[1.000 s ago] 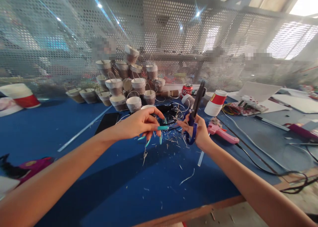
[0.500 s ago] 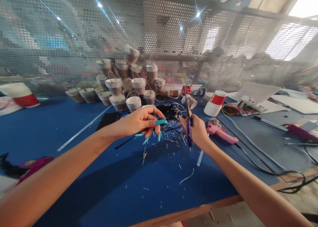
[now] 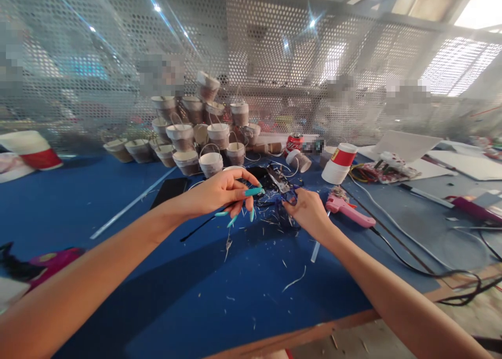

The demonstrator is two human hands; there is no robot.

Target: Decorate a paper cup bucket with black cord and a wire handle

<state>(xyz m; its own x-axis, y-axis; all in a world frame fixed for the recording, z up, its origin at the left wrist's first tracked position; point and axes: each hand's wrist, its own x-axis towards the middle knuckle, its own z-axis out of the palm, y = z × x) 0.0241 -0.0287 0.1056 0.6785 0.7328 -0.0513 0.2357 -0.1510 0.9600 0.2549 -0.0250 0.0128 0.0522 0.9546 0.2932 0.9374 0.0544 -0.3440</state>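
Note:
My left hand (image 3: 223, 191), with long turquoise nails, pinches a thin black strip (image 3: 200, 226) that trails down to the left over the blue table (image 3: 196, 291). My right hand (image 3: 309, 210) is closed round the blue handles of a pair of scissors (image 3: 284, 187). The blades lie tilted toward the left hand's fingertips, just above a heap of black scraps (image 3: 266, 178). White and black snippets (image 3: 274, 223) lie scattered under both hands.
A pile of small paper-cup baskets (image 3: 200, 134) stands at the back. A pink glue gun (image 3: 351, 212) with its black cord (image 3: 427, 267) lies to the right, beside a red-and-white cup (image 3: 339, 163) and a drinks can (image 3: 294, 142). A perforated metal screen (image 3: 251, 60) closes the far side.
The scissors swung down from pointing upward to lying tilted toward the left hand. My right hand rolled over with them. My left hand stayed in place.

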